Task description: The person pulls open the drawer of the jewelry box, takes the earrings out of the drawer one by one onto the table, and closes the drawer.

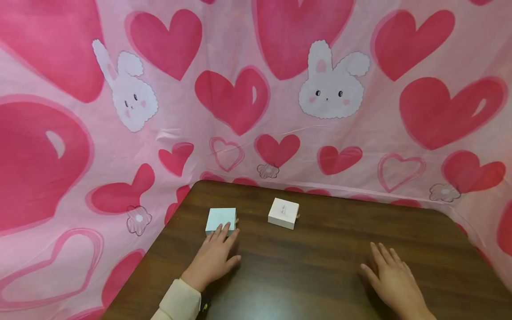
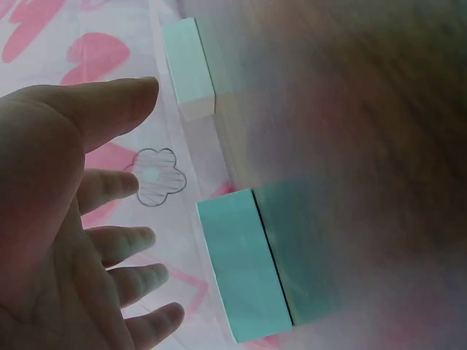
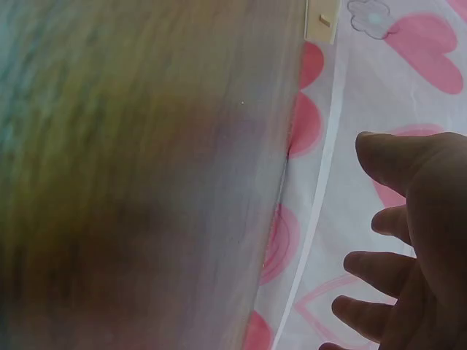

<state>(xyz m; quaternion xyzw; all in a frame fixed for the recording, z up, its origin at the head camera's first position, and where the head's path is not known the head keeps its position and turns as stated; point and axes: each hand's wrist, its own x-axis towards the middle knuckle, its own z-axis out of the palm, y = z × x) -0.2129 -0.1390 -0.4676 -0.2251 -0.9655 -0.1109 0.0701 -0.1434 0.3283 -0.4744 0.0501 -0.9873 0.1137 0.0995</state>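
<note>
A light teal box point(image 1: 221, 218) lies toward the left of the table, with a small tab on its right side. My left hand point(image 1: 213, 258) is just in front of it, fingers extended and overlapping its near edge in the head view. In the left wrist view a gap shows between the left hand point(image 2: 80, 219) and the teal box point(image 2: 244, 266). To the right of that box sits a white box point(image 1: 283, 213) with small print on its lid and a tab on its right side. My right hand point(image 1: 394, 280) is over the right part of the table, fingers spread, holding nothing.
The dark brown wooden table point(image 1: 312, 266) has rounded far corners. Behind it and on the left hangs a pink cloth point(image 1: 280, 111) printed with hearts, rabbits and flowers. A cream sleeve point(image 1: 180, 300) covers my left forearm.
</note>
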